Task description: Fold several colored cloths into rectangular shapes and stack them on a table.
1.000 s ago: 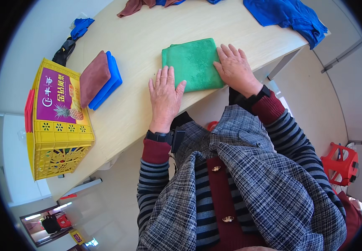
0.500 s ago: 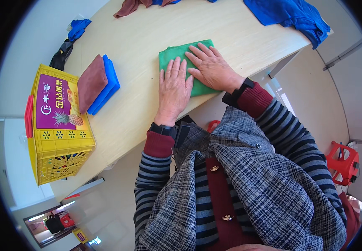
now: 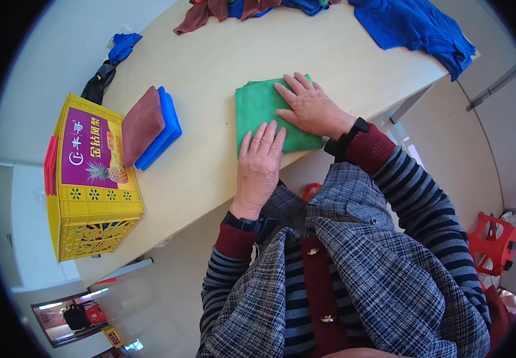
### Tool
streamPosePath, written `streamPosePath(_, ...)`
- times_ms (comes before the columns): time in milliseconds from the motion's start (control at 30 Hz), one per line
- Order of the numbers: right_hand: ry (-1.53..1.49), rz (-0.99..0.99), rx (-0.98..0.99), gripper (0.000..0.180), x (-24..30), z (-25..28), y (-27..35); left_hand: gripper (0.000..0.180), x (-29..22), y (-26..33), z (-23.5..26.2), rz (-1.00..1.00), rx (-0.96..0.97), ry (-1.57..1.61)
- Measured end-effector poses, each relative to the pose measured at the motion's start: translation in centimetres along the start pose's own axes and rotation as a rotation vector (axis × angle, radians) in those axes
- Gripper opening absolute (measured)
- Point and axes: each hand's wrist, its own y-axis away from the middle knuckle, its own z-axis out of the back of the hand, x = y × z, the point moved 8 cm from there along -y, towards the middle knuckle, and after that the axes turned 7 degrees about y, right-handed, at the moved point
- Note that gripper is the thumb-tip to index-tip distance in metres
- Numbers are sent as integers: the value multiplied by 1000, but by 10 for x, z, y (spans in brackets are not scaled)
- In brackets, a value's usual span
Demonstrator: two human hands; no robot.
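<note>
A green cloth (image 3: 256, 104), folded into a flat square, lies near the table's front edge. My left hand (image 3: 260, 161) rests its fingers on the cloth's near left part, with the palm off toward the table edge. On the cloth's right side lies my right hand (image 3: 316, 106), its fingers spread flat. Both hands are open and grip nothing. To the left, a folded brown cloth (image 3: 143, 125) is stacked with a folded blue cloth (image 3: 166, 134), against a yellow crate.
The yellow plastic crate (image 3: 96, 235) stands at the table's left edge. Rumpled blue cloth (image 3: 410, 30) hangs over the far right corner, and brown cloths (image 3: 204, 17) lie heaped at the far edge. A red stool (image 3: 492, 243) is on the floor at right.
My left hand has slid back toward me and uncovered more of the green cloth. My right hand stays on the cloth's right side. The whole view has shifted slightly.
</note>
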Motion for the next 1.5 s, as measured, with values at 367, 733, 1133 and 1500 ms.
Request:
streamPosePath(367,-49,104,63,63,33,-1,15,47,8,0,26,168,-1,200)
streamPosePath(733,35,75,-15,60,42,-5,21,70,58,-17,-17,231,44,71)
streamPosePath(1133,197,-101,-36,58,6,17,42,67,31,21,18,243,-33,-56)
streamPosePath(1500,7,212,-13,62,77,12,51,75,2,31,2,144,34,-51)
